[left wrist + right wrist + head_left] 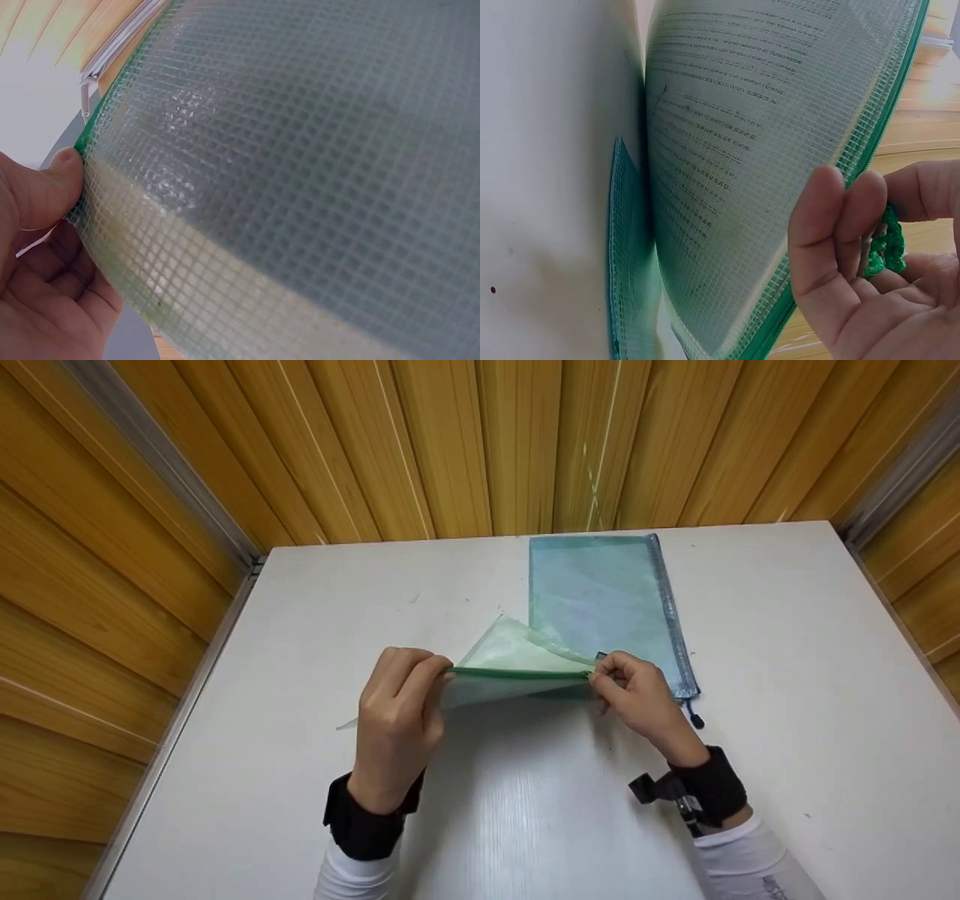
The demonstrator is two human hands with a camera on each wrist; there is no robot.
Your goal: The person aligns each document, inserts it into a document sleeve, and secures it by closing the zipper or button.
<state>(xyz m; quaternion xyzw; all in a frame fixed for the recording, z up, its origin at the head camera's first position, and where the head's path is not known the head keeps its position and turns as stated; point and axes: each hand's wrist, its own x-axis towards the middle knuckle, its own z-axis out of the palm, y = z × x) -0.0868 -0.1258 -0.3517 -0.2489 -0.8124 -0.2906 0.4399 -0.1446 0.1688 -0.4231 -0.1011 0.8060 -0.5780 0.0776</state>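
Observation:
A clear mesh zip pouch (491, 694) with a green zipper (517, 673) is held up off the table, its zipper edge stretched between both hands. My left hand (397, 712) pinches the zipper's left end, thumb on the near side in the left wrist view. My right hand (634, 690) pinches the right end near the zipper pull; a green cord (889, 244) lies among its fingers in the right wrist view. Lines of print show through the pouch's mesh (705, 150), so a printed sheet seems to be inside. The slider itself is hidden by my fingers.
A blue mesh zip pouch (592, 592) lies flat on the white table (345, 607), behind and partly under the green one. Its zipper runs down the right side, with a dark pull (697, 721) hanging off the corner. Wood-patterned panels (480, 450) stand behind the table.

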